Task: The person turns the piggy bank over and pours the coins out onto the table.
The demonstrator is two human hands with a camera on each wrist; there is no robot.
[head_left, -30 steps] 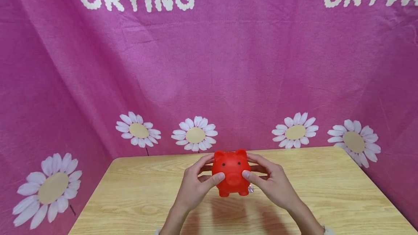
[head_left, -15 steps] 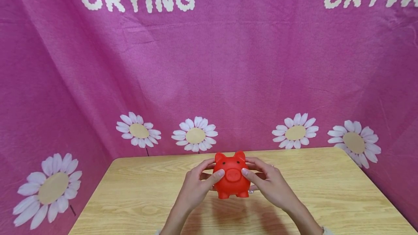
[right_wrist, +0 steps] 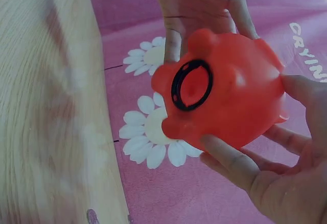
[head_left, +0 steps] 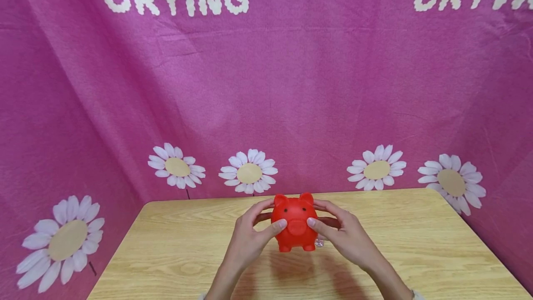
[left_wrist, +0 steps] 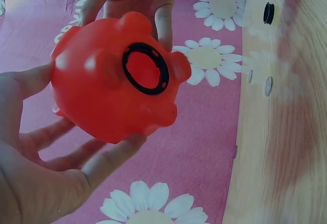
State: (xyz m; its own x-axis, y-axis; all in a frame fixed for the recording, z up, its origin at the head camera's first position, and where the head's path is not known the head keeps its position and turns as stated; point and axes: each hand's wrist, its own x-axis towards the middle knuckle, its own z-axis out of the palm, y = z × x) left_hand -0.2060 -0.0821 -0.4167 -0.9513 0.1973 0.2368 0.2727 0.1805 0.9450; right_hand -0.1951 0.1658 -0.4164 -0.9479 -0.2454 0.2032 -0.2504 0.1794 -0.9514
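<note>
A red piggy bank [head_left: 294, 222] is held up above the wooden table, its snout toward the head camera. My left hand [head_left: 249, 236] grips one side of it, thumb beside the snout and fingers around the back. On the opposite side my right hand [head_left: 349, 237] grips it the same way. Underneath, a round hole with a black rim [left_wrist: 145, 68] stands uncovered in the left wrist view. A black round plug [left_wrist: 269, 13] lies apart on the table, with several coins, among them a silver coin [left_wrist: 269, 86].
Another coin [right_wrist: 92, 216] lies on the table [right_wrist: 56, 132] in the right wrist view. Behind the table and at its sides hangs a pink cloth [head_left: 291, 82] printed with daisies and white letters.
The piggy bank tipped back, snout up, then forward again, rocking between both hands. A coin behind it, partly covered half a second ago, shows more fully now. Both hands keep their grip.
</note>
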